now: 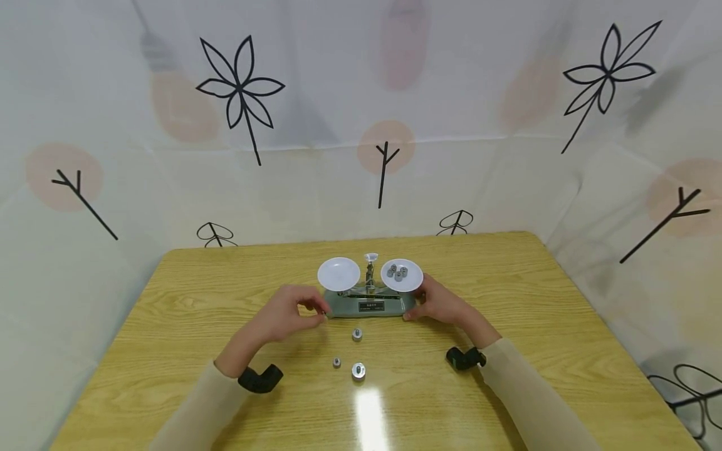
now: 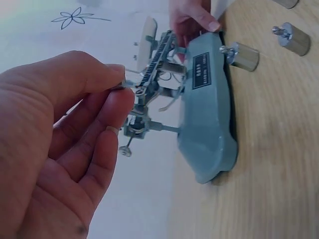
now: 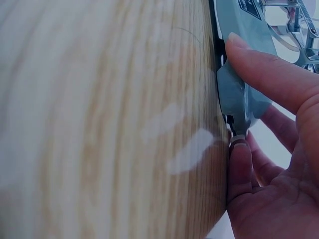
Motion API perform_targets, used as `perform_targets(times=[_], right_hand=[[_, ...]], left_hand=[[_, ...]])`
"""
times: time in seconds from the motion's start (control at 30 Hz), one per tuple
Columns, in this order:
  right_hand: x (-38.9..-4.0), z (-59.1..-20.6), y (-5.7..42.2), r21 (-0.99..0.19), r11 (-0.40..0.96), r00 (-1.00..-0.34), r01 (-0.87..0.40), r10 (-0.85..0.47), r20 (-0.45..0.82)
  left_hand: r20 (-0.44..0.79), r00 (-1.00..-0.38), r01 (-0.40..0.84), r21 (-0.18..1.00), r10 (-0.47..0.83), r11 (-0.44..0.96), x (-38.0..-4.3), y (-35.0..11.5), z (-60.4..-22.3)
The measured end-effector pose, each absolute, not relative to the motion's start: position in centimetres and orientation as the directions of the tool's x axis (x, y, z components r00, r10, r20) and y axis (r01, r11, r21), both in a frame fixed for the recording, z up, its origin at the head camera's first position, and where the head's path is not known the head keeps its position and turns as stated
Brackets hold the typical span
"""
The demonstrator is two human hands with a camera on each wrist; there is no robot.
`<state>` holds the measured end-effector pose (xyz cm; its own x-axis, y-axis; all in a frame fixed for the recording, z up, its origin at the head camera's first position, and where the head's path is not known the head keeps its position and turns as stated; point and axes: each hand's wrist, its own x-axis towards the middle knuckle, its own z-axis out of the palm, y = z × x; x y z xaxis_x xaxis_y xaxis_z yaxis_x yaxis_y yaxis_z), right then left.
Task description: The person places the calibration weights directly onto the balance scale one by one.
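A balance scale (image 1: pixel 369 305) with a grey-green base and two white pans stands on the table. My right hand (image 1: pixel 442 305) grips the right end of its base, thumb on the front and fingers curled round the end, as the right wrist view shows. Beside the base's left end, my left hand (image 1: pixel 287 313) pinches a small metal piece (image 2: pixel 127 83) between thumb and forefinger. The fingertips hide most of that piece, so I cannot tell its kind. Several small metal weights (image 1: pixel 398 273) sit in the right pan (image 1: pixel 414 283); the left pan (image 1: pixel 338 274) holds nothing.
In front of the scale stand three knobbed metal weights: a medium one (image 1: pixel 357 334), a small one (image 1: pixel 336 362) and a larger one (image 1: pixel 358 372). The wooden table (image 1: pixel 197 326) runs back to a patterned cloth (image 1: pixel 316 188) hanging behind it.
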<state>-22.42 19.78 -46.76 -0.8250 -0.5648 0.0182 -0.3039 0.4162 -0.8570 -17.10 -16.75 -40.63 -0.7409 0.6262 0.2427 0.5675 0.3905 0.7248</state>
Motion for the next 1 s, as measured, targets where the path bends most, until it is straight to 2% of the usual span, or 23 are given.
perform_targets(times=[0.23,0.43,1.0], right_hand=[[-22.6,-46.7,19.8,-0.858,0.411,-0.823,-0.307,-0.568,0.023],[-22.5,-46.8,19.7,-0.87,0.399,-0.825,-0.29,-0.565,0.017],[-22.5,-46.7,19.8,-0.864,0.413,-0.824,-0.287,-0.566,0.003]], left_hand=[[0.315,-0.723,0.62,0.689,0.615,0.376,-17.9,-17.2,-39.4],[0.339,-0.732,0.626,0.676,0.591,0.388,-18.4,-17.4,-38.5],[0.331,-0.734,0.637,0.639,0.593,0.431,-20.4,-17.1,-36.6]])
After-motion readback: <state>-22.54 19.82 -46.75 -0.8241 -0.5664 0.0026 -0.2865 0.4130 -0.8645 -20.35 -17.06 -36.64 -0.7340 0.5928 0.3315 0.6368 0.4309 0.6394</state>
